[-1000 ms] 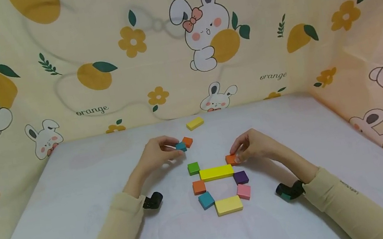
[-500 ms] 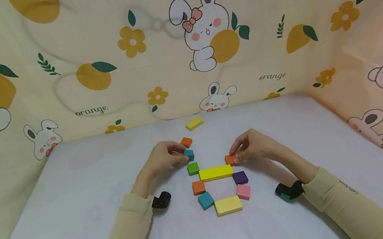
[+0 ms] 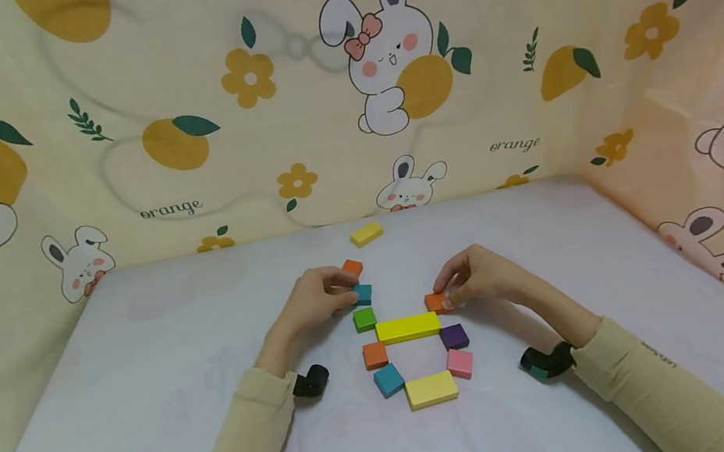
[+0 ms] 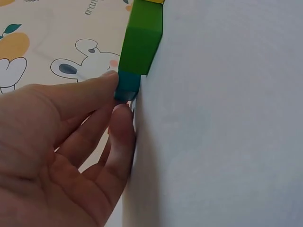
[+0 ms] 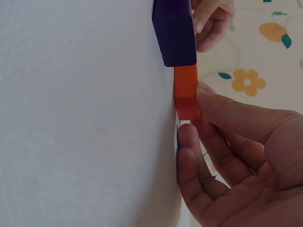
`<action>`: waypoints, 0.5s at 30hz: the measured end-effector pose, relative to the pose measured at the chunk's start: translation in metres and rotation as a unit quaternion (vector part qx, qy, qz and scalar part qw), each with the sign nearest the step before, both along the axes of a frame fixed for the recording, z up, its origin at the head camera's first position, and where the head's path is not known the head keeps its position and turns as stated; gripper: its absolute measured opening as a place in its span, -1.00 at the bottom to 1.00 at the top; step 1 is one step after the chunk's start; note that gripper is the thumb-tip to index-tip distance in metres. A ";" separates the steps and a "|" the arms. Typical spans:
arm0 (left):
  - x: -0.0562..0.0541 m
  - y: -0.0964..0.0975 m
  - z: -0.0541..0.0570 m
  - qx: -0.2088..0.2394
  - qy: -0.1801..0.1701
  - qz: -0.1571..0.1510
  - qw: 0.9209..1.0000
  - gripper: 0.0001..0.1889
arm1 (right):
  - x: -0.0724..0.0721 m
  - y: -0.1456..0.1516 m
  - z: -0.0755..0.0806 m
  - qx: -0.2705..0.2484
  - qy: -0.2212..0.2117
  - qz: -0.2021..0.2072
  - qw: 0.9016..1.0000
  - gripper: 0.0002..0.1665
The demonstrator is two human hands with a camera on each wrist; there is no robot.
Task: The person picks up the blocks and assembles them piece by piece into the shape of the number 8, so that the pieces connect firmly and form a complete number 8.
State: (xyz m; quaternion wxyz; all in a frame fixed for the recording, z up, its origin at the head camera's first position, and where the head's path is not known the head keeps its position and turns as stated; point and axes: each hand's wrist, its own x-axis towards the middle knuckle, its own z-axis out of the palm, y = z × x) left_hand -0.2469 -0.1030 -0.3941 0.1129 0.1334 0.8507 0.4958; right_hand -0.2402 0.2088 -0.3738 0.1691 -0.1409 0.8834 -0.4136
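Note:
My left hand [image 3: 316,295] pinches a small teal block [image 3: 364,294] between thumb and fingers, low over the table. That block lies just beyond a green block [image 3: 365,319]; in the left wrist view the green block [image 4: 141,38] partly covers it. An orange block [image 3: 352,268] is right behind my left fingertips. On the other side, my right hand [image 3: 479,273] holds another orange block [image 3: 434,304] by its edge, near the right end of a long yellow block [image 3: 409,327]. In the right wrist view a purple block [image 5: 175,35] stands before it.
Nearer me, an orange block [image 3: 375,355], a teal block [image 3: 389,380], a pale yellow block [image 3: 432,389], a pink block [image 3: 460,363] and the purple block form a ring with the long yellow one. Another yellow block [image 3: 366,234] lies near the back wall of printed cloth [image 3: 318,130].
My left hand has moved right and toward me with the teal block, from beside the far orange block to behind the green one. My right hand has stayed in place on its orange block.

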 end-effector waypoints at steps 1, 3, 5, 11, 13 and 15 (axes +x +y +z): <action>0.000 0.000 0.000 -0.001 0.002 -0.003 1.000 -0.74 | 0.000 0.000 0.000 0.000 0.000 -0.001 1.000 -0.77; 0.000 0.000 -0.001 -0.001 0.005 -0.011 1.000 -0.74 | 0.000 0.000 0.000 0.001 -0.001 -0.003 1.000 -0.76; 0.000 -0.001 -0.001 0.000 0.009 -0.019 1.000 -0.75 | 0.000 0.000 0.000 0.000 -0.001 -0.003 1.000 -0.76; 0.000 -0.002 -0.001 0.000 0.013 -0.036 0.999 -0.76 | -0.001 0.000 0.000 -0.001 0.002 0.001 1.000 -0.76; 0.001 -0.002 0.000 -0.001 0.012 -0.041 0.999 -0.76 | -0.001 0.000 -0.001 -0.002 0.001 0.000 1.000 -0.76; 0.001 -0.002 0.001 0.000 0.014 -0.047 0.999 -0.76 | -0.001 0.000 -0.001 -0.004 -0.001 0.000 1.000 -0.76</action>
